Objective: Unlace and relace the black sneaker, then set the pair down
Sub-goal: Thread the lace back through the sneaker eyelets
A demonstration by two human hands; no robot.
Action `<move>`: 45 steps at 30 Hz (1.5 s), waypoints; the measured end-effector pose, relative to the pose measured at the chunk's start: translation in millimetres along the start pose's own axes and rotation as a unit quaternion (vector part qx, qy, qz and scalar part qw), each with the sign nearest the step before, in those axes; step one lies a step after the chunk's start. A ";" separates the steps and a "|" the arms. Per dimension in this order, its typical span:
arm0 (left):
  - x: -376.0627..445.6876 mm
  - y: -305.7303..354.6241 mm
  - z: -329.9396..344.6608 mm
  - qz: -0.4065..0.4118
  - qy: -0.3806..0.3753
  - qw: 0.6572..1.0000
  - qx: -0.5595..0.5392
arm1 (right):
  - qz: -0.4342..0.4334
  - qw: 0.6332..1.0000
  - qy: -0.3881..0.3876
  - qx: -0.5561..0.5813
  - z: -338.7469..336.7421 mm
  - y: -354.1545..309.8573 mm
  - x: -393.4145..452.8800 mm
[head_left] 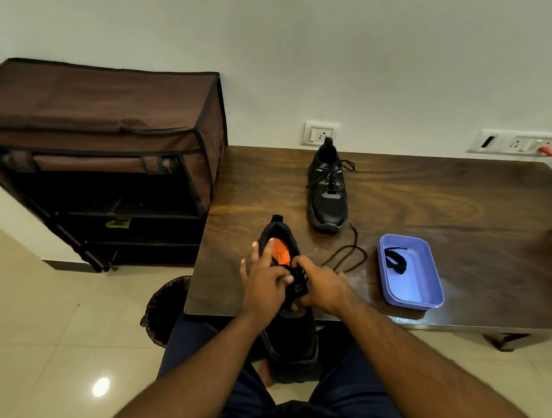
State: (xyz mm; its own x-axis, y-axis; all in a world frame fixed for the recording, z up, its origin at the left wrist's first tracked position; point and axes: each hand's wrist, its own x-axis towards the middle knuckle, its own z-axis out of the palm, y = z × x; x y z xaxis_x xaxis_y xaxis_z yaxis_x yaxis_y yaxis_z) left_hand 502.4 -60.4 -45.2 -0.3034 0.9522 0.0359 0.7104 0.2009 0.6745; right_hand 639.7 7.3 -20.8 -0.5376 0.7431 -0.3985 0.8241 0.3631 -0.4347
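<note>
Two sneakers are in view: I hold one sneaker [288, 305] upright over my lap at the near table [429, 206] edge, heel away from me, orange insole showing; the second sneaker [327, 189] stands laced on the table by the wall. My left hand [263, 282] has its thumb pressed on the tongue and its fingers spread along the collar. My right hand [318, 287] is curled round the throat, its grip pinching what looks like tongue or lace. A loose lace [345, 256] trails onto the table towards the tray [411, 271]. I judge the upper soft and light, apt to fold, so it wants steadying by the stiffer sole or heel. The limp lace is best taken near its tip.
</note>
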 end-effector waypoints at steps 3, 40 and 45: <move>-20.6 -11.3 -6.8 -0.204 0.206 0.904 -0.314 | -0.004 1.000 0.000 0.017 3.4 2.3 0.1; -0.8 -40.9 -31.9 -0.361 0.366 0.753 -0.410 | -0.002 1.000 -0.001 0.011 4.4 -3.4 -0.3; 3.2 -60.3 -34.6 -0.413 0.363 0.749 -0.371 | 0.003 1.000 -0.005 0.011 3.2 -6.0 -0.5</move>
State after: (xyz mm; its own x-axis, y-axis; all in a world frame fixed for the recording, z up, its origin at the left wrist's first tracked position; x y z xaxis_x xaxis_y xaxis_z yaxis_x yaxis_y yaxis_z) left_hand 436.6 -77.4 -60.2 -0.9006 0.1442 -0.4099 -0.3763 0.2128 0.9017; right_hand 634.4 2.9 -20.6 -0.5352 0.7394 -0.4084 0.8228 0.3470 -0.4501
